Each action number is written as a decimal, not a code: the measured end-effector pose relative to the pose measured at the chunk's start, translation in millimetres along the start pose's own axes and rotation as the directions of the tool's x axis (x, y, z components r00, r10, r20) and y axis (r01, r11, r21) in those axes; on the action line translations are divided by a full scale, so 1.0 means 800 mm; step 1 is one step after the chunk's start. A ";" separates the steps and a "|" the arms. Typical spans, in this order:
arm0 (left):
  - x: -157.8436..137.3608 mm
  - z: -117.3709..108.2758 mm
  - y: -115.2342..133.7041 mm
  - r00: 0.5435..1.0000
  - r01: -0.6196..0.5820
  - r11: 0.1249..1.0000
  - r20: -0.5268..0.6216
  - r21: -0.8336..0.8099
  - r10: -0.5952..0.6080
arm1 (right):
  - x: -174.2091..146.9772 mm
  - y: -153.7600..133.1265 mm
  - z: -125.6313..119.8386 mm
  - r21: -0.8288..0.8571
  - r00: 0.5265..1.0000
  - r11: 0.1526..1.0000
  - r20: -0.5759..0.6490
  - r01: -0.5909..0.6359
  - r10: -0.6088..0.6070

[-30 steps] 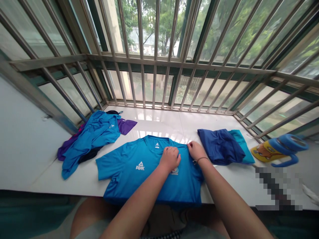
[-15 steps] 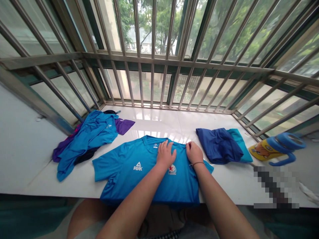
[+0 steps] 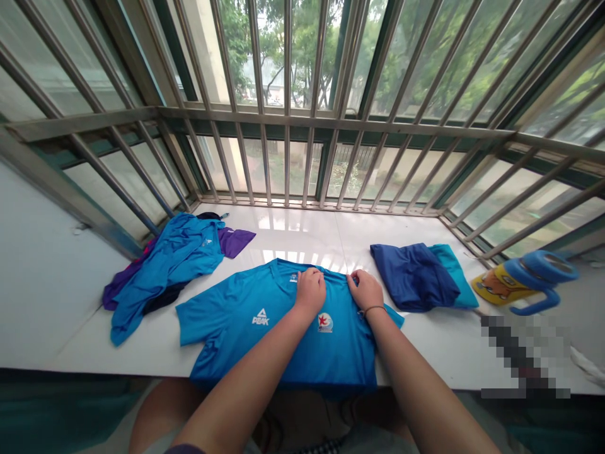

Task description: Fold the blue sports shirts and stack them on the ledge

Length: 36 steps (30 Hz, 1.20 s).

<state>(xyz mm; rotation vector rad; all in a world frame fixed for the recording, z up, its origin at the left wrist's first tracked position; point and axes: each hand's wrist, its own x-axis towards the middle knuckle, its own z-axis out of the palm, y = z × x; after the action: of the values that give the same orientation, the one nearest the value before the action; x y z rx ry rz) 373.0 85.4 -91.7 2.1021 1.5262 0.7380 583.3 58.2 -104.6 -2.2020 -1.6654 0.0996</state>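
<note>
A blue T-shirt [image 3: 283, 334] lies front up on the white ledge, its lower part reaching the near edge. White lettering shows on one side of its chest and a round badge with a red star on the other. My left hand [image 3: 311, 291] is closed at the collar, fingers curled onto the cloth. At the shoulder seam, my right hand [image 3: 365, 291] pinches the fabric, and a thin band circles that wrist. Part of the right-side sleeve is hidden behind my right wrist.
A loose pile of blue and purple clothes [image 3: 174, 258] lies at the left. Folded dark blue clothing [image 3: 416, 277] rests over a teal piece [image 3: 456, 277] at the right, beside a yellow and blue mug [image 3: 517, 277]. Metal bars [image 3: 302, 123] border the ledge [image 3: 425, 353].
My left hand's spread fingers have curled closed at the collar. My right hand has shifted slightly left along the shoulder. The T-shirt lies nearly the same.
</note>
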 end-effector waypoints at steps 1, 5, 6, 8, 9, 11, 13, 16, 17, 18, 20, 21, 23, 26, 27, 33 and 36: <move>0.001 -0.004 -0.001 1.000 -0.007 1.000 0.010 0.002 0.007 | 0.000 0.000 0.000 0.001 1.000 1.000 -0.002 -0.001 0.001; 0.005 -0.017 -0.007 0.998 -0.004 0.999 0.070 0.042 0.001 | 0.000 -0.001 -0.001 0.008 1.000 1.000 -0.004 0.001 -0.001; 0.007 -0.019 -0.008 0.997 0.002 0.998 0.077 0.055 -0.007 | 0.000 -0.001 -0.001 0.010 1.000 1.000 -0.004 -0.001 0.001; 0.012 -0.022 -0.011 0.996 0.011 0.997 0.089 0.078 -0.017 | 0.000 -0.002 -0.002 0.013 1.000 1.000 -0.003 -0.007 0.007; 0.015 -0.022 -0.012 0.996 0.013 0.996 0.091 0.086 -0.020 | 0.000 -0.003 -0.002 0.015 1.000 1.000 -0.003 -0.011 0.011; 0.023 -0.023 -0.013 0.995 0.012 0.995 0.097 0.095 -0.021 | 0.000 -0.004 -0.003 0.018 1.000 1.000 -0.001 -0.022 0.022; 0.033 -0.021 -0.013 0.993 0.002 0.996 0.114 0.091 -0.013 | 0.000 -0.004 -0.003 0.021 0.999 0.999 0.001 -0.033 0.033; 0.048 -0.014 -0.015 0.989 -0.008 0.998 0.146 0.064 -0.001 | 0.000 -0.005 -0.004 0.023 0.999 0.999 0.002 -0.047 0.047; 0.052 -0.012 -0.017 0.988 -0.007 0.998 0.153 0.056 -0.002 | 0.000 -0.005 -0.004 0.023 0.999 0.998 0.001 -0.050 0.050; 0.056 -0.009 -0.018 0.987 -0.006 0.999 0.158 0.051 -0.002 | 0.000 -0.005 -0.004 0.022 0.999 0.998 0.000 -0.053 0.053; 0.060 -0.004 -0.023 0.987 -0.011 0.999 0.160 0.052 0.003 | 0.000 -0.006 -0.004 0.020 0.998 0.998 -0.002 -0.059 0.059; 0.060 -0.002 -0.025 0.987 -0.018 0.998 0.158 0.058 0.009 | 0.000 -0.006 -0.003 0.018 0.998 0.998 -0.003 -0.062 0.062; 0.056 0.000 -0.029 0.989 -0.040 0.996 0.145 0.080 0.028 | 0.001 -0.006 -0.002 0.010 0.998 0.998 -0.006 -0.068 0.068; 0.045 0.001 -0.034 0.992 -0.073 0.990 0.108 0.120 0.060 | 0.001 -0.007 -0.001 -0.004 0.997 0.997 -0.010 -0.074 0.074; 0.041 0.001 -0.034 0.993 -0.090 0.985 0.091 0.148 0.077 | 0.001 -0.007 -0.001 -0.008 0.997 0.997 -0.010 -0.076 0.076; 0.029 0.008 -0.027 0.905 -0.424 0.841 0.115 0.335 0.411 | 0.001 -0.010 -0.002 -0.017 0.995 0.995 -0.014 -0.096 0.096; 0.028 0.018 -0.025 0.843 -0.534 0.798 0.249 0.281 0.476 | 0.001 -0.011 -0.002 -0.020 0.995 0.995 -0.014 -0.099 0.098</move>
<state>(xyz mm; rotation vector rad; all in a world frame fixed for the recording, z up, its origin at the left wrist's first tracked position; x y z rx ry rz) 373.5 112.3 -111.1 2.8149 1.0521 0.4643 576.2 60.1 -100.0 -2.2952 -1.5572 0.0941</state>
